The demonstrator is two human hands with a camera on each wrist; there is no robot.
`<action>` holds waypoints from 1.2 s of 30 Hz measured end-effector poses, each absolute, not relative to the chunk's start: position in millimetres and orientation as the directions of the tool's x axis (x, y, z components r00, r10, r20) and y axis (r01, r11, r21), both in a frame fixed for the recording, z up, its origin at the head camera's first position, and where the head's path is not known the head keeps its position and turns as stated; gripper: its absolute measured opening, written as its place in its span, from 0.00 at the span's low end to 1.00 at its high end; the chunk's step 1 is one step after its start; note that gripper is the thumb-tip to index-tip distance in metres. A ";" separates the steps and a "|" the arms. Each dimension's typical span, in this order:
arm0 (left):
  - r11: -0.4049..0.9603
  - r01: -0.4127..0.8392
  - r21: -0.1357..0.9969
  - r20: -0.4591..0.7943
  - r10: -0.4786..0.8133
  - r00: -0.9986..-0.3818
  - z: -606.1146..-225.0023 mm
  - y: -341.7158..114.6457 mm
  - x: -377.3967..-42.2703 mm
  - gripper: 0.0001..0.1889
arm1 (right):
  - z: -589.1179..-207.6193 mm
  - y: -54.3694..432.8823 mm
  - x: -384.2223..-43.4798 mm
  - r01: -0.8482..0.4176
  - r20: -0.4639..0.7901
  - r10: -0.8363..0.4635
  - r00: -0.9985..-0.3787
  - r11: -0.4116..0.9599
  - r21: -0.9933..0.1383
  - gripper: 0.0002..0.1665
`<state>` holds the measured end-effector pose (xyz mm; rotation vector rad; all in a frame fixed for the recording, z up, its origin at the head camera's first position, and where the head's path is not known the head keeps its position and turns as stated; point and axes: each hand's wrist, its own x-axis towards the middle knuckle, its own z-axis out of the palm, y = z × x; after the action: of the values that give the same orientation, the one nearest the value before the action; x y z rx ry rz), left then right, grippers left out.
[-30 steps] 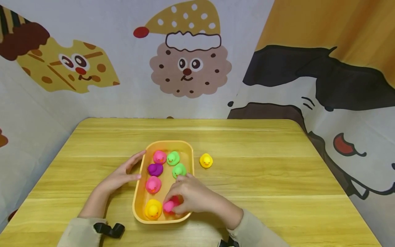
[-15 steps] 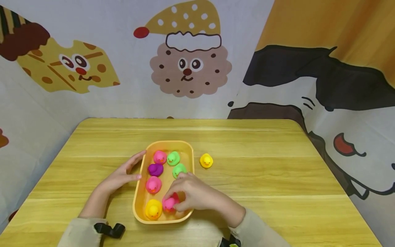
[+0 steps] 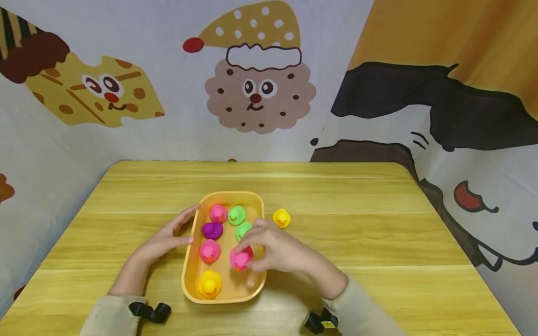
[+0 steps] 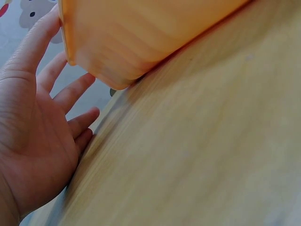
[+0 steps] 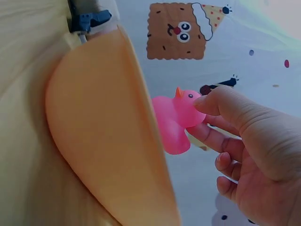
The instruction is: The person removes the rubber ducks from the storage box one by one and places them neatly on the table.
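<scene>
My right hand (image 3: 277, 247) pinches a pink rubber duck (image 3: 240, 259) between thumb and fingers, over the right side of an orange-yellow plastic tray (image 3: 227, 301). In the right wrist view the duck (image 5: 173, 125) shows above the tray's rim, gripped by its head. My left hand (image 3: 164, 240) touches the tray's left side with thumb and fingertips, its fingers spread and loosely bent in the left wrist view. Inside the tray are two more pink ducks (image 3: 209, 251), a purple duck (image 3: 212, 230), two green ducks (image 3: 237, 215) and a yellow duck (image 3: 209, 284). My right fingers partly cover the nearer green one.
A small yellow duck (image 3: 281, 218) stands on the wooden table (image 3: 357, 224), just right of the tray, close beyond my right hand. Behind the table hangs a cloth (image 3: 168, 140) printed with cartoon figures. Black straps (image 3: 150, 312) circle both sleeves.
My right hand has lifted the pink duck from the tray's near right corner and carried it up and away from me. The left hand and the tray have stayed nearly still.
</scene>
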<state>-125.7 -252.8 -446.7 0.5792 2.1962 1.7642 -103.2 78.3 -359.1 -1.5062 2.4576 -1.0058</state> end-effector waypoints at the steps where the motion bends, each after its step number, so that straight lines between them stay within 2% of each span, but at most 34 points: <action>1: 0.181 0.144 0.973 0.044 0.465 -0.884 -446.9 -253.0 -125.6 0.41 | -357.0 80.4 -104.4 -0.763 0.255 -0.820 -0.512 0.298 -0.573 0.19; 17: 0.193 0.142 0.971 0.039 0.459 -0.888 -445.9 -252.7 -125.4 0.41 | -331.9 111.8 -127.0 -0.765 0.300 -0.798 -0.522 0.283 -0.578 0.20; 36: 0.179 0.135 0.975 0.036 0.467 -0.883 -447.5 -253.0 -126.4 0.40 | -324.8 158.3 -162.3 -0.707 0.157 -0.800 -0.579 0.398 -0.585 0.21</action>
<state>-126.4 -253.0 -447.5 0.5764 2.1875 1.7626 -162.3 158.3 -324.8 -1.3576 2.4984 -0.9317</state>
